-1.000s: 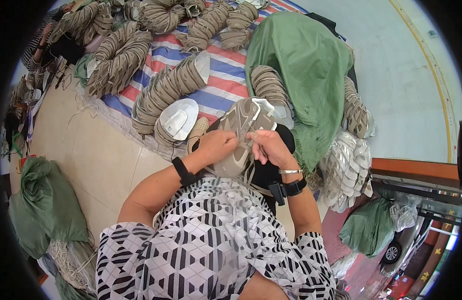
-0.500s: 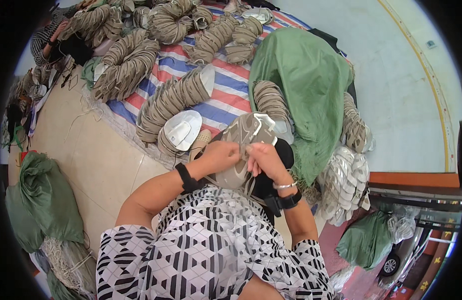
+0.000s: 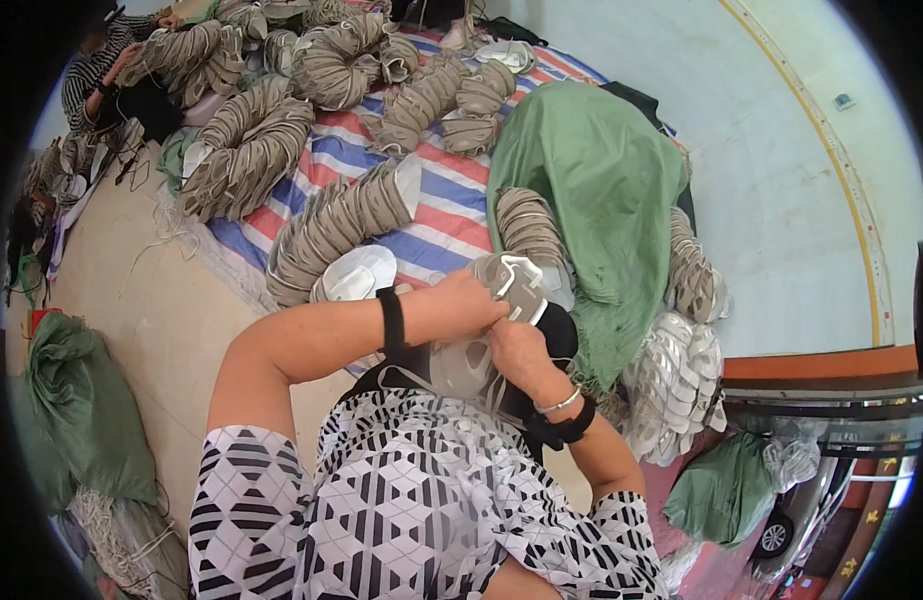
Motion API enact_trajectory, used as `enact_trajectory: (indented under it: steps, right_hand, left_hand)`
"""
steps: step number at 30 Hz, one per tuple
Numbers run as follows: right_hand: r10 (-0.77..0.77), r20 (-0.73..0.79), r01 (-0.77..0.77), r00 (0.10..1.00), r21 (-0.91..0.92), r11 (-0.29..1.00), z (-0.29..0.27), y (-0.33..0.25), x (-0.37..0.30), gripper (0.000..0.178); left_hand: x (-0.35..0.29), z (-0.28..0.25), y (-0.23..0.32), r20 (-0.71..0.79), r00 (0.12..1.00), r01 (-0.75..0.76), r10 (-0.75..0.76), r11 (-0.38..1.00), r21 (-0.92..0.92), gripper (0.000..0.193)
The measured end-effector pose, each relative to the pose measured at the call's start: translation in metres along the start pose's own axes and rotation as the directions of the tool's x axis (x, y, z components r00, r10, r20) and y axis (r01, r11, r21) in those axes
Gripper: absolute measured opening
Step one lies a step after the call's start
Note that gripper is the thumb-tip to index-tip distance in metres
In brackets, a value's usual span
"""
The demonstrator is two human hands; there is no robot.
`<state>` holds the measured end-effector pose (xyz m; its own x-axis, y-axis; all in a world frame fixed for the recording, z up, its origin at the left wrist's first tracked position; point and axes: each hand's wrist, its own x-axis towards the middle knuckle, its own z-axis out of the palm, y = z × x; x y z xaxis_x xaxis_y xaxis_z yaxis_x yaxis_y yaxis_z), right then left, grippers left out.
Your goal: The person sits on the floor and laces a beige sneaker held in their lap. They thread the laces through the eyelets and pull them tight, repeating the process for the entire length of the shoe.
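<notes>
A grey-beige shoe upper [image 3: 526, 284] with white trim lies across my lap, its toe toward me and partly covered by my hands. My left hand [image 3: 468, 306] is closed over its middle, back of the hand up, fingertips hidden. Touching it from the right is my right hand [image 3: 522, 350], fingers curled in against the same upper. A thin pale shoelace [image 3: 385, 374] loops out beside the upper on the left. Whether either hand also pinches the lace cannot be made out.
Stacked rows of beige uppers [image 3: 331, 230] lie on a striped sheet [image 3: 446, 215] ahead. A green cloth [image 3: 591, 170] covers more stacks at right, beside whitish uppers [image 3: 671, 385]. A green sack [image 3: 86, 410] with pale laces stands left. Another person [image 3: 106, 75] sits far left.
My left hand has moved up and right onto the upper, its elbow swinging out. My right hand has dropped lower, and the hands now meet. A lace loop now shows at left.
</notes>
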<state>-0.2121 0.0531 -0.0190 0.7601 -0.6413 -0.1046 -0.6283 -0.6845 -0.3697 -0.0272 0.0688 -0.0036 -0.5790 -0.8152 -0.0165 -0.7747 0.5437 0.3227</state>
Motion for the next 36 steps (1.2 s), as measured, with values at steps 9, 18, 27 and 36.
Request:
enact_trajectory:
  steps: [9,18,27,36]
  right_hand:
    - [0.013,0.002,-0.013,1.0,0.359,0.933,-0.004,0.015,0.0,0.012]
    - [0.085,-0.494,-0.03,0.865,0.12,0.992,-0.083,0.087,0.019,0.011]
    - [0.244,-0.376,0.013,0.894,0.566,0.824,-0.106,0.038,0.011,0.013]
    - [0.304,-0.125,0.081,0.944,0.985,0.156,-0.087,0.03,0.012,0.033]
  left_hand:
    - [-0.005,0.015,-0.003,-0.183,0.981,-0.073,0.064,0.996,-0.045,0.022]
    - [-0.007,0.019,0.003,-0.126,0.976,0.114,-0.176,0.912,-0.394,0.02]
    - [0.048,0.0,0.031,-0.406,0.84,-0.241,-0.359,0.423,-0.874,0.022]
    - [0.05,-0.015,0.047,-0.398,0.75,-0.241,-0.529,0.343,-0.908,0.025]
